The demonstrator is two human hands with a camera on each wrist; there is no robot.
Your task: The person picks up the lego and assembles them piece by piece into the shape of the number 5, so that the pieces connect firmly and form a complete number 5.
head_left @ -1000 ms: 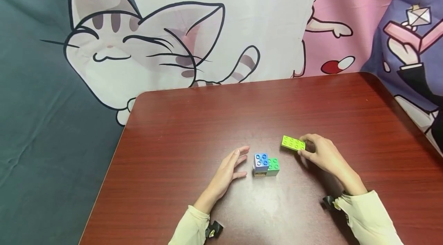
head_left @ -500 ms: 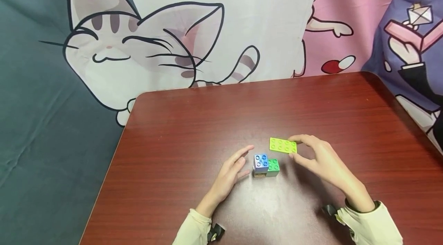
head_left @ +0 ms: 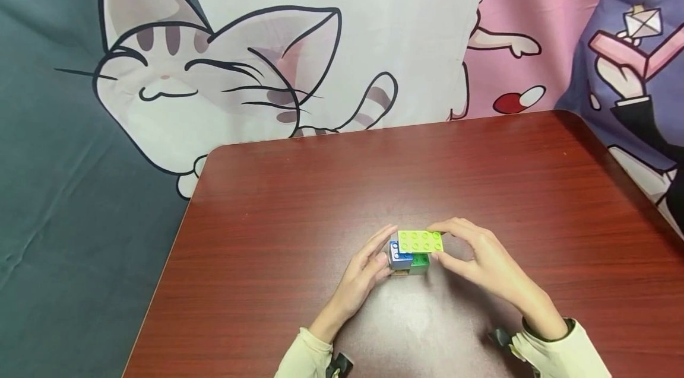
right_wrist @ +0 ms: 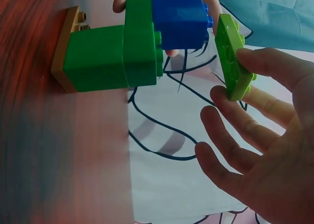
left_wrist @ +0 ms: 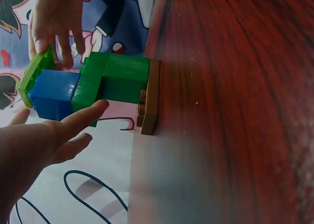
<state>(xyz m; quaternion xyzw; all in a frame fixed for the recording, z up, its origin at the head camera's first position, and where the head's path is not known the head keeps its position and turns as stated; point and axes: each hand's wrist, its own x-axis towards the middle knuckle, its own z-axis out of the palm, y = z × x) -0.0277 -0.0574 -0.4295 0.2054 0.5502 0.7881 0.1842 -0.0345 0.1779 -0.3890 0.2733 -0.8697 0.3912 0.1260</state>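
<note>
My right hand pinches a flat lime-green toy brick by its right end, thumb on one side and fingers on the other. That brick hangs over a stack of toy bricks; in the right wrist view a small gap separates it from the blue brick. Below the blue brick come green bricks, stepped sideways, then a thin brown brick on the table. My left hand stands at the stack's left side with fingers extended, fingertips right at the green bricks in the left wrist view.
The dark red wooden table has rounded far corners. Behind it hangs a cloth printed with cartoon cats. Black wrist cameras sit at both cream sleeves.
My right hand has carried the lime-green brick leftward, from right of the stack to above it. My left hand has moved slightly right, up to the stack.
</note>
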